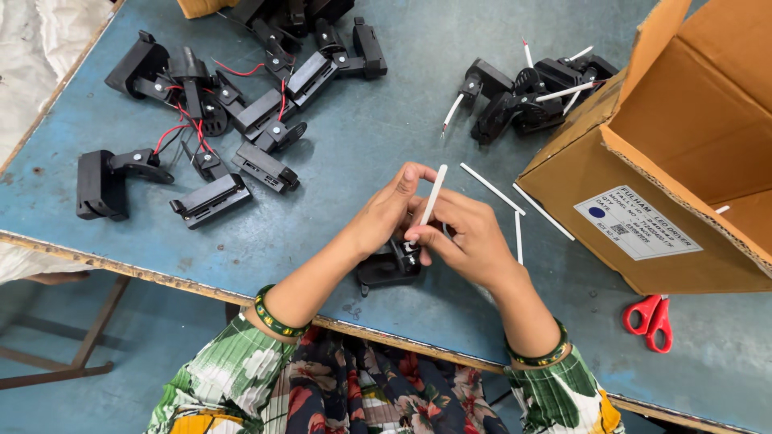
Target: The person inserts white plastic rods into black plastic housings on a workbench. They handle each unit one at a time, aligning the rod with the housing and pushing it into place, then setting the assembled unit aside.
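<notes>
A worn blue-painted table (pixel 386 137) with a chipped wooden edge fills most of the frame. At the right, an open brown cardboard box (pixel 683 161) with a white label on its side stands on the table, its flaps raised. In the upper left lies a spread heap of black plastic bracket-shaped parts with red wires (pixel 217 112), some touching one another. A smaller cluster of black plastic parts fitted with white tubes (pixel 531 92) sits in the upper middle, just beside the box's corner.

Near the centre, both hands meet over the table's near edge. The left hand (pixel 386 213) is curled, its fingers closed around a black plastic part (pixel 388 265) held low between the hands, partly hidden by them. The right hand (pixel 470 237) pinches a thin white plastic tube (pixel 430 201) between thumb and fingers; the tube stands tilted, its lower end at the black part, its upper end rising past the left fingertips. Both wrists wear green beaded bangles, and the sleeves are green floral fabric.

Three loose white tubes (pixel 492 189) lie on the table between the hands and the box. A pair of red-handled scissors (pixel 651 320) rests at the lower right, below the box.
</notes>
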The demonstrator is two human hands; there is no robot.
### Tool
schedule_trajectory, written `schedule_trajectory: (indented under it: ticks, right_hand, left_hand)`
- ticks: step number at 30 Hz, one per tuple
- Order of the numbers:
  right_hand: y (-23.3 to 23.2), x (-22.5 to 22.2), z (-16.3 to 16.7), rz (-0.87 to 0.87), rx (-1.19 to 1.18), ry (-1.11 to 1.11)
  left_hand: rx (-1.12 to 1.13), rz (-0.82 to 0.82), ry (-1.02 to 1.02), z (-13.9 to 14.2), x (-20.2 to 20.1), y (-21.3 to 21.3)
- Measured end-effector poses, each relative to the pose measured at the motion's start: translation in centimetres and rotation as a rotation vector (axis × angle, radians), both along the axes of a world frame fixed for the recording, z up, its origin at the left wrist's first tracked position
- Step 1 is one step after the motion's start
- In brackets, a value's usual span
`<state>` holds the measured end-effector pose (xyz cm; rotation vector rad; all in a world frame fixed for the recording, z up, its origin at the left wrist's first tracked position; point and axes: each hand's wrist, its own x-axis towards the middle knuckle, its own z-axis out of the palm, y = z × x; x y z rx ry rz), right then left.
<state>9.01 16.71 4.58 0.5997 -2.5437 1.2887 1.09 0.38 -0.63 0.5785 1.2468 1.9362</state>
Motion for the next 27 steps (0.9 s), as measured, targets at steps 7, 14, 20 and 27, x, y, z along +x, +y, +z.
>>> schedule_trajectory:
  ticks: [7,14,20,27]
  right_hand:
    - [-0.7,0.1,0.1,0.01,-0.159,-0.23]
    - [0.4,-0.4,0.1,0.157,-0.578,-0.353]
    - [-0.9,-0.6,-1.4,0.027,-0.253,-0.05]
    - [0.8,-0.6,-1.7,0.146,-0.638,-0.435]
  left_hand:
    - [-0.037,0.055,0.116,-0.5,-0.2,0.0]
    - [-0.002,0.057,0.078,-0.1,0.0,-0.3]
    - [-0.057,0.103,0.19,-0.3,-0.1,-0.3]
    - [-0.08,0.06,0.015,0.0,-0.1,-0.1]
